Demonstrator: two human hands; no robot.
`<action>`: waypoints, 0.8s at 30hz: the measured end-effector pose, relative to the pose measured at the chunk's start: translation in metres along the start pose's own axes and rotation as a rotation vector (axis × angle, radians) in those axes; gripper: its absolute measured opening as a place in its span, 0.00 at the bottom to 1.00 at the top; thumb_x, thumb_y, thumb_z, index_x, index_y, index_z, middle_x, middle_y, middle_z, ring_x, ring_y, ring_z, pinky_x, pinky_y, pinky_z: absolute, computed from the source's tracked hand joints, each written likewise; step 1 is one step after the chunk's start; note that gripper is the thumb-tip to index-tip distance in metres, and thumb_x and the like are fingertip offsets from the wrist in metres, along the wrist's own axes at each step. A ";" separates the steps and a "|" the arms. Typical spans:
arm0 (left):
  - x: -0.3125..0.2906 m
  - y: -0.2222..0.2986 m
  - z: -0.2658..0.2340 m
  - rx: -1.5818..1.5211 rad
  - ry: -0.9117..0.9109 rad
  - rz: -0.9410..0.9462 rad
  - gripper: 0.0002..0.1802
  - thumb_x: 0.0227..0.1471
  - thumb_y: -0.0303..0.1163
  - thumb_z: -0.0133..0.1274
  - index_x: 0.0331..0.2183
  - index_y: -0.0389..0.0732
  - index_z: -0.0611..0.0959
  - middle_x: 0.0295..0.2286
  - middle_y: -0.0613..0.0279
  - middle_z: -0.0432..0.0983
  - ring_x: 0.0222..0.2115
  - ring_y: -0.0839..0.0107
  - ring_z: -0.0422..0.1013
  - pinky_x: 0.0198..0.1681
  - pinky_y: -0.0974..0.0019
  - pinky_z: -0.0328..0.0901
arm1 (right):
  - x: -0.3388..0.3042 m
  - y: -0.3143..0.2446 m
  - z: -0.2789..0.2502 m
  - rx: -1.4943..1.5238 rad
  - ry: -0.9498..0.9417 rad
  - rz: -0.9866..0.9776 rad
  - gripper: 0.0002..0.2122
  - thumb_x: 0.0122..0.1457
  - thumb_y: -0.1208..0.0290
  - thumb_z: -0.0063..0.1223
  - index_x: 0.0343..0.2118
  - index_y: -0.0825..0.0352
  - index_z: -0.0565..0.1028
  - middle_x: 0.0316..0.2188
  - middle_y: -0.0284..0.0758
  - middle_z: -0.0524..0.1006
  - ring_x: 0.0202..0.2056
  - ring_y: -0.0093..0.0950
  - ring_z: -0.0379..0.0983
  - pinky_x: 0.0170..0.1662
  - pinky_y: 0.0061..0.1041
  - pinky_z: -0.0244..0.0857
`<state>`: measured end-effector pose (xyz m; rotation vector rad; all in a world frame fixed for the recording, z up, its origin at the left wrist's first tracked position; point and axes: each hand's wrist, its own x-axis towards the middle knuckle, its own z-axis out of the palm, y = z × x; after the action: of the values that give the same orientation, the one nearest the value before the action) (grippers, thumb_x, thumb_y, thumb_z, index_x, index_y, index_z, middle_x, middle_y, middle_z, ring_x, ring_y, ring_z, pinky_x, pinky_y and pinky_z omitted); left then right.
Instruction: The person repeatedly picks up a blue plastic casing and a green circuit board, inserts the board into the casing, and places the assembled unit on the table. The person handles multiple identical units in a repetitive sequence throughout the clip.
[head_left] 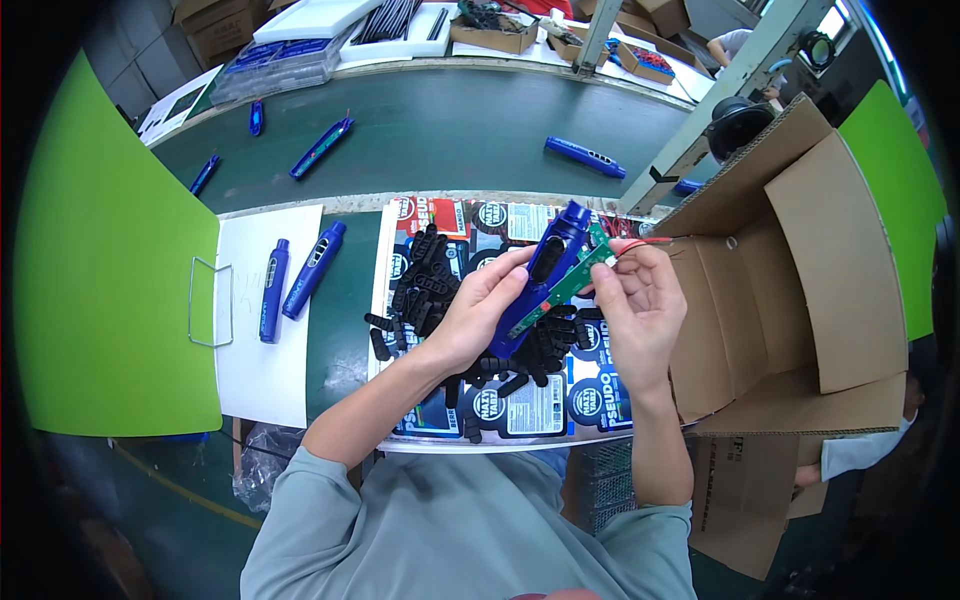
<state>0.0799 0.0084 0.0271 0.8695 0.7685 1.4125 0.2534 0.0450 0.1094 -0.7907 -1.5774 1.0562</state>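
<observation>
My left hand point(474, 318) is closed around a long blue plastic casing point(567, 226), tilted with its top toward the far right. A black insert point(547, 262) sits in the casing. My right hand point(645, 315) pinches a narrow green circuit board point(578, 279) by its upper end. The board lies slantwise along the casing's right side; whether it is seated inside I cannot tell. Red wires point(640, 243) run out by my right fingers. Beneath both hands, small black rubber-like pieces point(430, 280) are heaped on a printed sheet point(490, 405).
Two blue casings point(314, 270) rest on white paper point(262, 385) at left. An open cardboard box point(835, 260) stands close on the right. Beyond runs a green conveyor point(440, 125) carrying several blue casings point(585, 157). Green panels point(120, 270) flank both sides. Another person's sleeve point(865, 450) shows lower right.
</observation>
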 end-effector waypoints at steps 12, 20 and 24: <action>-0.007 0.008 0.002 0.027 -0.014 0.035 0.26 0.69 0.40 0.44 0.62 0.38 0.70 0.47 0.61 0.78 0.44 0.79 0.73 0.47 0.71 0.68 | -0.008 0.007 0.014 -0.040 -0.056 -0.037 0.10 0.62 0.83 0.56 0.46 0.74 0.74 0.35 0.37 0.79 0.34 0.22 0.80 0.38 0.18 0.72; -0.008 0.010 0.002 0.002 -0.034 -0.016 0.25 0.70 0.39 0.43 0.62 0.36 0.70 0.47 0.61 0.77 0.46 0.79 0.71 0.50 0.72 0.66 | -0.005 0.001 0.010 -0.004 -0.110 0.039 0.10 0.62 0.83 0.55 0.46 0.75 0.74 0.34 0.37 0.79 0.33 0.21 0.79 0.38 0.18 0.72; -0.005 0.005 0.002 0.016 -0.066 -0.007 0.25 0.69 0.37 0.44 0.63 0.38 0.70 0.46 0.61 0.78 0.44 0.78 0.73 0.48 0.68 0.69 | 0.000 0.000 0.004 0.027 -0.145 0.065 0.09 0.62 0.83 0.56 0.45 0.74 0.76 0.34 0.35 0.79 0.33 0.19 0.79 0.37 0.17 0.71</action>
<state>0.0786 0.0028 0.0317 0.9201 0.7331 1.3666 0.2495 0.0438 0.1085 -0.7656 -1.6648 1.2022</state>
